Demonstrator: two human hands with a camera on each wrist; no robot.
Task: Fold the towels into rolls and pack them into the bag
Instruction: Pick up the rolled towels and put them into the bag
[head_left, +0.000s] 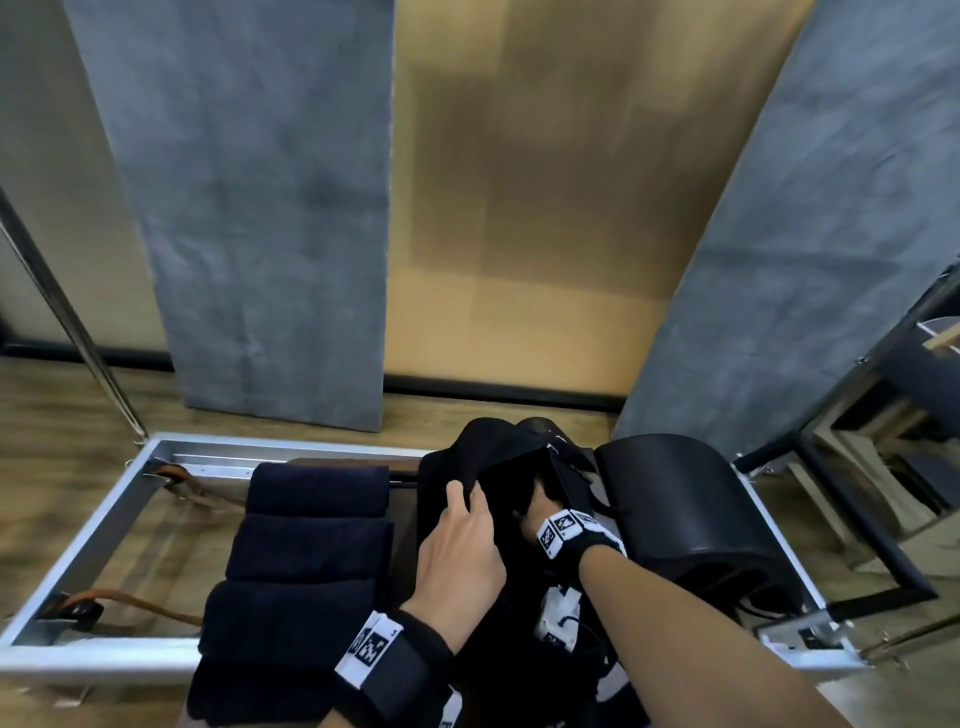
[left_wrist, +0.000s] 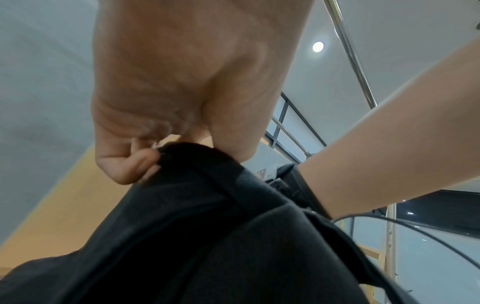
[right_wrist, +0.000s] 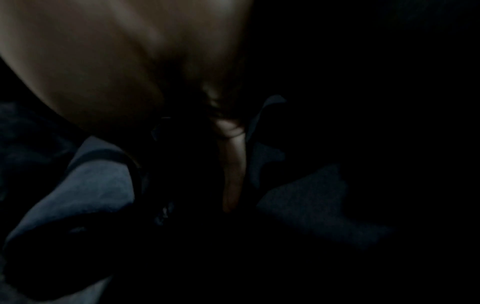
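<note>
A black bag (head_left: 488, 447) stands on the platform in the head view, its mouth facing me. My left hand (head_left: 464, 501) pinches the bag's near rim. In the left wrist view my left hand (left_wrist: 159, 157) has thumb and curled fingers closed on that dark rim (left_wrist: 197, 164). My right hand (head_left: 537, 506) reaches into the bag's mouth, with its fingers hidden inside. The right wrist view is dark. It shows one finger (right_wrist: 233, 170) running down between folds of dark blue cloth (right_wrist: 98, 185). Several rolled dark navy towels (head_left: 311, 545) lie in a row left of the bag.
A silver metal frame (head_left: 98, 530) borders the platform, with brown straps (head_left: 130, 608) at its left corners. A black padded roll (head_left: 675, 499) sits right of the bag. Grey panels (head_left: 249, 208) lean on the wall behind, and a black rack (head_left: 872, 467) stands at far right.
</note>
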